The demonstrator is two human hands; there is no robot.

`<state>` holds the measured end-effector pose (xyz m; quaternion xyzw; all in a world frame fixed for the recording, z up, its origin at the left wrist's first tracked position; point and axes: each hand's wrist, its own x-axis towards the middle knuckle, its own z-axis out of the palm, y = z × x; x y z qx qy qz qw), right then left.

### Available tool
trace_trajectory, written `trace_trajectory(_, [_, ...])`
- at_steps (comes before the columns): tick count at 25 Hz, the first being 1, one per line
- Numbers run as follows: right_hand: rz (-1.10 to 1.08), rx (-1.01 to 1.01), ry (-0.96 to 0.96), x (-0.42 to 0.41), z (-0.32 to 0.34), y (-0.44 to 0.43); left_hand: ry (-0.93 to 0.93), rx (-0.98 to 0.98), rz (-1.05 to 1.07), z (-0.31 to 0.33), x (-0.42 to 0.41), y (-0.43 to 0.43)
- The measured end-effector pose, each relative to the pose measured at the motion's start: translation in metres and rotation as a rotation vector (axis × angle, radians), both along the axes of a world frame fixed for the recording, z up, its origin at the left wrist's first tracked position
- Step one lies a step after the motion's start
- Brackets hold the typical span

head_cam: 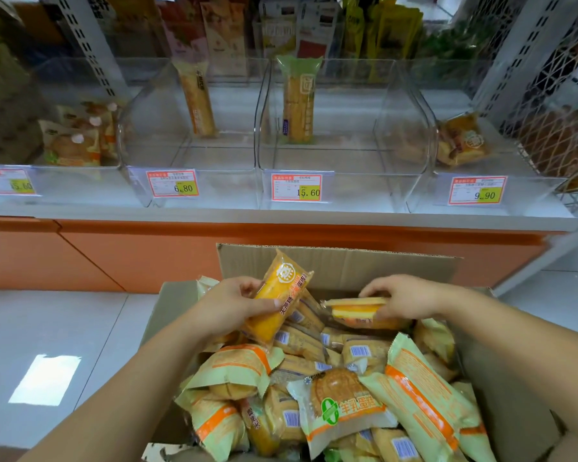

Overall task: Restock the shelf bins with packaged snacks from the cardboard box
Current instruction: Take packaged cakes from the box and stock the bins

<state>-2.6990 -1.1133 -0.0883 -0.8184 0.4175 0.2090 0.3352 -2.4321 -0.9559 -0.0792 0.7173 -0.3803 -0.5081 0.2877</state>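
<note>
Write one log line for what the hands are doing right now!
left hand: holds orange snack pack | right hand: grips flat yellow pack | cardboard box: open, full

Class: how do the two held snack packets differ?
The orange packet in the left grip stands nearly upright, printed face showing; the flat packet in the right grip lies edge-on. The orange packet is higher; the flat packet sits low in the cardboard box. Both are held.

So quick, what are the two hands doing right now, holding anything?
Left hand: holds an orange pack over the box.
Right hand: grips a flat pack, low over the pile in the box.
</note>
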Motion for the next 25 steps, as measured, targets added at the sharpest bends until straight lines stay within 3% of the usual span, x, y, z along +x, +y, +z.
trace_trajectory(3, [-0.342, 0.514, -0.364, 0.0, 0.026, 0.001, 0.08, 0.035, 0.03, -0.002, -0.005, -0.002])
trace_trajectory(5, [-0.446, 0.779, -0.519, -0.001, 0.03, 0.008, 0.132, 0.028, 0.042, -0.002, -0.013, -0.003])
trace_trajectory(10, [-0.484, 1.068, -0.687, 0.001, 0.015, 0.023, 0.269, -0.004, 0.047, 0.002, -0.033, -0.008])
trace_trajectory(14, [-0.578, 1.05, -0.753, 0.002, 0.028, 0.03, 0.389, -0.056, 0.054, 0.008, -0.041, -0.013])
trace_trajectory(21, [-0.806, 0.592, -0.764, 0.006, 0.042, 0.042, 0.428, -0.114, 0.021, 0.026, -0.058, -0.02])
trace_trajectory(25, [-0.797, 0.493, -0.841, -0.007, 0.058, 0.041, 0.45, -0.112, 0.013, 0.034, -0.066, -0.018])
